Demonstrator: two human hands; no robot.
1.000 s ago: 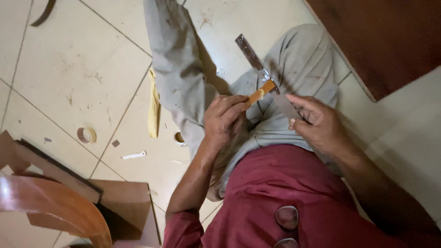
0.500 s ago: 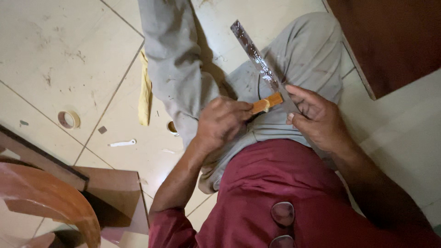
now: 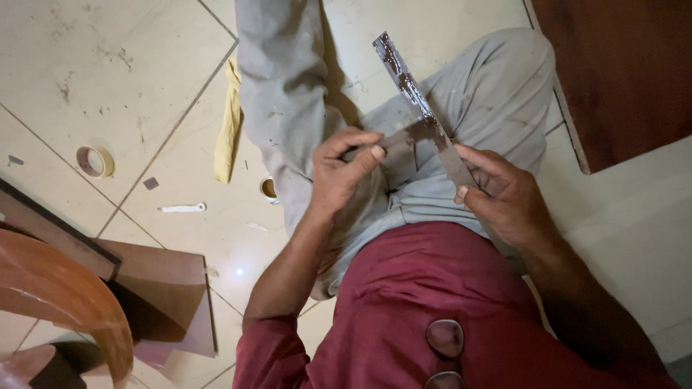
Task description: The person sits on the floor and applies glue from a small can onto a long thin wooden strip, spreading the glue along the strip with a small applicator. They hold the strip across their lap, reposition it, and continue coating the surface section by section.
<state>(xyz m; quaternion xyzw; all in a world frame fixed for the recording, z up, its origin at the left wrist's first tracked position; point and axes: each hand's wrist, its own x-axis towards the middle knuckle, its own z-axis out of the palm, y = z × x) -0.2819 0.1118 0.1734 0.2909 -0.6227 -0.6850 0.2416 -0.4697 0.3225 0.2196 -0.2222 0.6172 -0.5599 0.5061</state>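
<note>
1. Two bare hands work over the lap of a seated person in a dark red shirt and pale grey trousers. The right hand has its fingers curled shut around the near end of a long flat metal strip smeared with dark brown residue; the strip slants up and away across the thigh.
2. The left hand is curled too, thumb and forefinger pinched on a small flat piece that meets the strip at its darkest patch. I cannot tell what the piece is, nor how firmly it is held.
3. As I judge it, the nearest risk is a slip: the left thumb lies just beside the strip's edge, and a skid on the greasy residue could carry fingertips along that edge.
4. The far end of the strip hangs free above the trousers, so a loosened right-hand grip would likely let it swing or fall onto the leg, and residue could mark the cloth.
5. Farther out on the cream tiled floor lie a yellow folded cloth, a small round tin, a roll of pale masking tape and a white stick-like scrap. A dropped piece might roll in among them.
6. Brown wooden boards lie beyond the right knee.
</note>
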